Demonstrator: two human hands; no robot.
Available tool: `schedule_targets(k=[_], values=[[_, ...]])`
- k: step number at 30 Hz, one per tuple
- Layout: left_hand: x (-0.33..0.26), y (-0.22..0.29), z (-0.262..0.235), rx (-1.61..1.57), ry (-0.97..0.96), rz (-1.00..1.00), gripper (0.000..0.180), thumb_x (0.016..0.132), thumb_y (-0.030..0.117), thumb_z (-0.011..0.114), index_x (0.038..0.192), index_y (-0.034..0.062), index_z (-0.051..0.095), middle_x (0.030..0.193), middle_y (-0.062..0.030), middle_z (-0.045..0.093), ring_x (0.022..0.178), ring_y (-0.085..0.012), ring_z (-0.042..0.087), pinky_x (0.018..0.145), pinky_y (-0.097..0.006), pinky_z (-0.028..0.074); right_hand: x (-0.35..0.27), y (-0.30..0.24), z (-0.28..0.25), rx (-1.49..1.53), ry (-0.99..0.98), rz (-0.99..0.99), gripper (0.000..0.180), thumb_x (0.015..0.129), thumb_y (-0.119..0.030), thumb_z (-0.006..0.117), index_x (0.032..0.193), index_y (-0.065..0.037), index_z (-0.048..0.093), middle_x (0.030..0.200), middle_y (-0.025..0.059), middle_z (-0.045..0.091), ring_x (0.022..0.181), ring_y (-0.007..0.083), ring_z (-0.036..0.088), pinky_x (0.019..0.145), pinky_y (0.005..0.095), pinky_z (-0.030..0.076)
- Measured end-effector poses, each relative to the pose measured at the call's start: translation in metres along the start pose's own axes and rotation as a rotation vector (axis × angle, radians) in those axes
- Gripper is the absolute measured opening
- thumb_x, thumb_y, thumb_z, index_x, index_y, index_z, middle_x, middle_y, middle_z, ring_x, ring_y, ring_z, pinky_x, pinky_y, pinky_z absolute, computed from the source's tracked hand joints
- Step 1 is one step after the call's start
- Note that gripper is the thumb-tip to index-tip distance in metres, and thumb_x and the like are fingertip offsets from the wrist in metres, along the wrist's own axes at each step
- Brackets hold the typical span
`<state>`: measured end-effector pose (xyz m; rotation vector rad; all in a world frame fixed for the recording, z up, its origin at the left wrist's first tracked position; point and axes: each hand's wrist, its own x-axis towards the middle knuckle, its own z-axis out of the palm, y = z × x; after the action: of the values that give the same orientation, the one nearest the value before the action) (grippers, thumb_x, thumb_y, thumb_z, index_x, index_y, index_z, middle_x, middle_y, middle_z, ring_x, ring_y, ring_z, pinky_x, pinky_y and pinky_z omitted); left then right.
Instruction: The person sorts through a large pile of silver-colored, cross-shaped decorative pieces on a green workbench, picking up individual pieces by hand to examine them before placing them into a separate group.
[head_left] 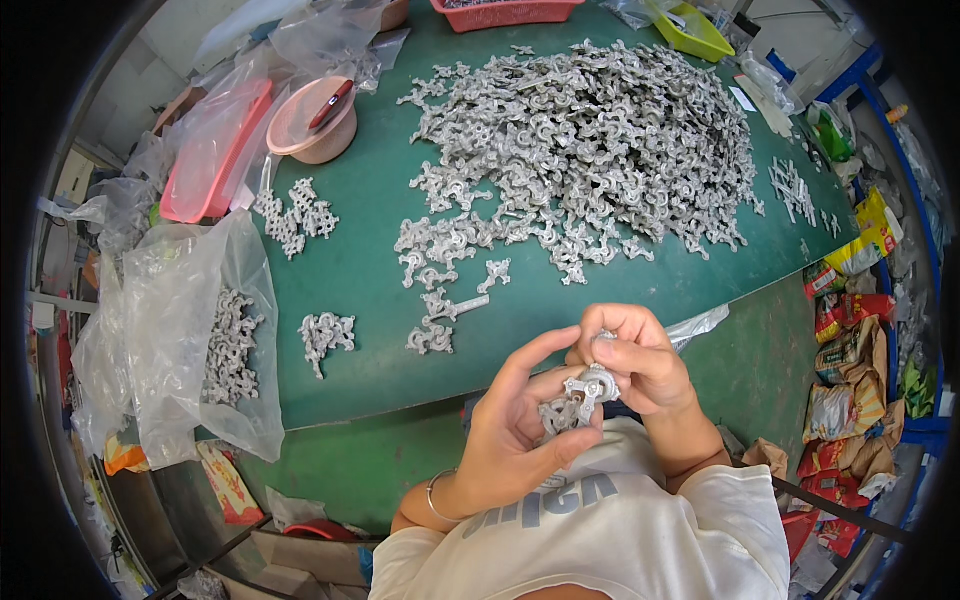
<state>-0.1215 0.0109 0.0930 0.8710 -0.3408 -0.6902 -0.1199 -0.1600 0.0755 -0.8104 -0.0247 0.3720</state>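
Observation:
My left hand point(520, 420) and my right hand point(640, 365) are held together in front of my chest, just off the near edge of the green table point(370, 270). Both grip a small cluster of grey cast metal parts point(578, 395); the left palm cups the lower pieces while the right fingers pinch the upper piece. A big heap of the same curly metal parts point(590, 135) covers the far middle of the table. Smaller groups lie nearer: one point(440, 325) just beyond my hands, another point(325, 335) to the left.
A clear plastic bag point(200, 340) holding metal parts hangs over the table's left edge. A pink bowl point(310, 125) and pink tray point(215, 150) sit at the far left, a red basket point(505, 12) and yellow tray point(690, 30) at the back. Snack packets point(850, 380) pile up at the right.

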Motion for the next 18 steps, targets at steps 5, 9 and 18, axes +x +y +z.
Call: schedule_targets(k=[5, 9, 18], values=[[-0.0021, -0.0007, -0.0014, 0.003, 0.013, -0.008, 0.069, 0.079, -0.006, 0.057, 0.134, 0.0019, 0.016, 0.109, -0.0163, 0.051, 0.083, -0.0121, 0.05, 0.067, -0.021, 0.042, 0.0013, 0.0021, 0.0003, 0.0, -0.008, -0.005, 0.014, 0.083, -0.013, 0.056, 0.083, 0.0, 0.054, 0.064, 0.0, 0.051, 0.048, 0.0023, 0.042, 0.043, 0.0163, 0.031], [-0.0014, -0.001, -0.0013, 0.0, 0.013, -0.004, 0.069, 0.079, -0.006, 0.057, 0.134, 0.0017, 0.016, 0.108, -0.0159, 0.051, 0.083, -0.012, 0.05, 0.068, -0.021, 0.042, 0.0017, 0.0014, -0.0001, -0.006, -0.01, -0.003, 0.013, 0.084, -0.013, 0.056, 0.083, 0.0, 0.053, 0.065, 0.0004, 0.051, 0.049, 0.0024, 0.041, 0.043, 0.0163, 0.031], [-0.0002, -0.0026, -0.0033, -0.031, 0.042, 0.02, 0.066, 0.08, -0.006, 0.057, 0.133, 0.0002, 0.018, 0.11, -0.0161, 0.05, 0.087, -0.012, 0.049, 0.072, -0.023, 0.042, 0.0041, 0.0068, -0.0037, -0.046, 0.035, -0.04, 0.013, 0.084, -0.013, 0.056, 0.084, 0.0, 0.054, 0.065, 0.0005, 0.052, 0.05, 0.0025, 0.043, 0.044, 0.016, 0.032]])
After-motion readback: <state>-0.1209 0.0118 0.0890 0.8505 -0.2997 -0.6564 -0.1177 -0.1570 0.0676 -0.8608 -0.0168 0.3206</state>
